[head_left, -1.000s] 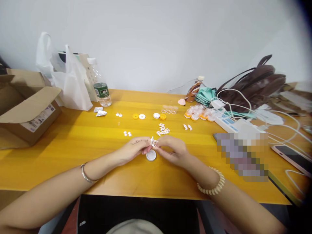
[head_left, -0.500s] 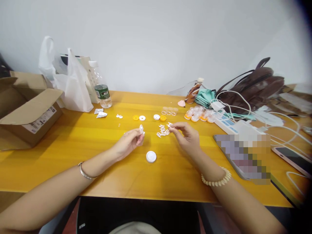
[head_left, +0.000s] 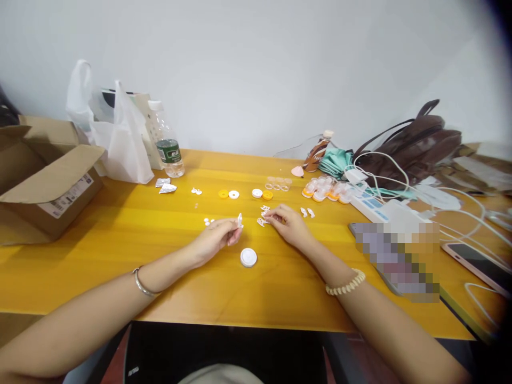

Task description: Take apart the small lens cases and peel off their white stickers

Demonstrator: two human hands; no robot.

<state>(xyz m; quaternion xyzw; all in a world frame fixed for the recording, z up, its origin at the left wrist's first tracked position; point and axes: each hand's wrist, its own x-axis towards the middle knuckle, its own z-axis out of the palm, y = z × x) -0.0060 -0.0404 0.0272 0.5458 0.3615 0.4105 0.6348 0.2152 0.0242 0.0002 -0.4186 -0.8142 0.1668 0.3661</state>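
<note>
My left hand (head_left: 218,236) rests low over the yellow table (head_left: 120,234), its fingers pinched on a small white plastic piece (head_left: 239,220). My right hand (head_left: 287,223) lies on the table with its fingertips closed among a small heap of white openwork parts (head_left: 264,216); whether one is held I cannot make out. A white round cap (head_left: 248,257) lies flat between and in front of both hands. Further back sit yellow and white discs (head_left: 229,194), clear rings (head_left: 277,184) and two tiny white bits (head_left: 307,212).
An open cardboard box (head_left: 44,176) stands at the left, with a white plastic bag (head_left: 120,138) and a water bottle (head_left: 168,144) behind. At the right lie a power strip (head_left: 374,205) with white cables, a brown bag (head_left: 412,146), a phone (head_left: 478,261) and orange-and-clear pieces (head_left: 326,189).
The hands, joined over the white cap a second ago, came apart. My right hand reached back to the heap of white parts and came down onto it. My left hand kept its white piece.
</note>
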